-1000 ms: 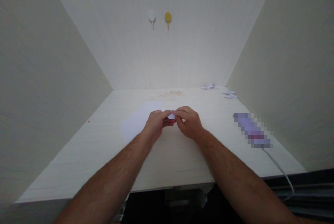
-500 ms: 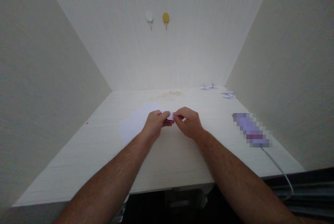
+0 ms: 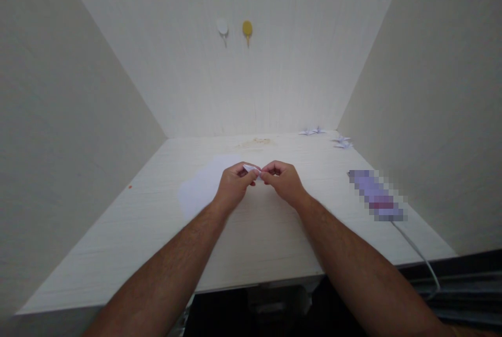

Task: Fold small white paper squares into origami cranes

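A small folded piece of white paper (image 3: pixel 250 168) is held between my two hands above the middle of the table. My left hand (image 3: pixel 235 182) pinches it with thumb and fingers, and a pointed end shows over the thumb. My right hand (image 3: pixel 284 179) grips its right end between thumb and fingertips, which cover that part. Beside and partly behind my left hand, white paper sheets (image 3: pixel 200 185) lie on the table. At the back right corner lie several folded paper cranes (image 3: pixel 342 142), with more cranes (image 3: pixel 312 131) along the back wall.
A pixelated purple, phone-like object (image 3: pixel 374 193) lies at the right with a white cable (image 3: pixel 418 250) running over the table's front edge. Two hooks, a white hook (image 3: pixel 223 27) and a yellow hook (image 3: pixel 247 28), hang on the back wall. Walls enclose three sides. An orange speck (image 3: pixel 130 187) lies left.
The folded paper has turned in my fingers, and its pointed end now shows above my left thumb. My left fingers have shifted around it. Both hands stay at nearly the same place.
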The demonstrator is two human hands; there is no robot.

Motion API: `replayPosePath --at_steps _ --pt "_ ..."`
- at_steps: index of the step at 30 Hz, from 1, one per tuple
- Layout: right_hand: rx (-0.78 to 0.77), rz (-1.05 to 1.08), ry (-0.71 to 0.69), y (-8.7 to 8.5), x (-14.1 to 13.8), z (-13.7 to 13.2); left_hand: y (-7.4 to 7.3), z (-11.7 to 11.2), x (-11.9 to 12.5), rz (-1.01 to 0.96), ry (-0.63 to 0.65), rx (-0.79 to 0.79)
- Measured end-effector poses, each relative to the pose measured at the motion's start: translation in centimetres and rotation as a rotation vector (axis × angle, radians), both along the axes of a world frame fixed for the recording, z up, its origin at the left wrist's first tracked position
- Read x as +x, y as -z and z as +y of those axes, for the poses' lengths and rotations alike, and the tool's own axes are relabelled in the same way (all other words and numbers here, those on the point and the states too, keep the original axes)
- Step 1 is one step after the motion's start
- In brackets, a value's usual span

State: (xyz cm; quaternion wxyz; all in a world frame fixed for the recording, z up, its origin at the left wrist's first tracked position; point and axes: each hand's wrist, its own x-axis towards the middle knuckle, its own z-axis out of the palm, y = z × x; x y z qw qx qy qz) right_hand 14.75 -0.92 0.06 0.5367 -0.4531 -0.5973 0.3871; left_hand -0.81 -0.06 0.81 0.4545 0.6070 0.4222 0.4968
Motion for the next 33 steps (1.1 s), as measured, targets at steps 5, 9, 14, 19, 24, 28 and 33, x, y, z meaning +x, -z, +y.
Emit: replayPosePath --at_steps 5,9,14,19,24,28,33 --pt "0.003 0.015 -0.007 0.13 0.15 0.11 0.09 0.08 -0.14 -0.028 0.014 -0.035" --pt "0.013 -0.014 0.019 0.30 0.06 0.16 0.14 0.08 -0.09 -0.009 -0.017 -0.039" --pt "0.007 -0.014 0.054 0.22 -0.32 -0.10 0.29 -0.07 0.13 0.024 -0.076 0.000" --pt "0.014 -0.017 0.034 -0.04 -0.53 -0.31 0.33 -0.43 0.51 0.043 -0.171 0.044" --pt "0.023 -0.019 0.031 -0.24 -0.42 -0.44 -0.07 -0.79 0.65 0.036 -0.127 0.012" --pt "0.025 -0.049 0.010 -0.26 -0.29 -0.52 -0.40 -0.86 0.60 0.083 -0.167 -0.002" --pt "0.018 -0.048 -0.008 -0.04 0.00 -0.26 0.06 -0.45 0.79 -0.060 -0.099 -0.052"
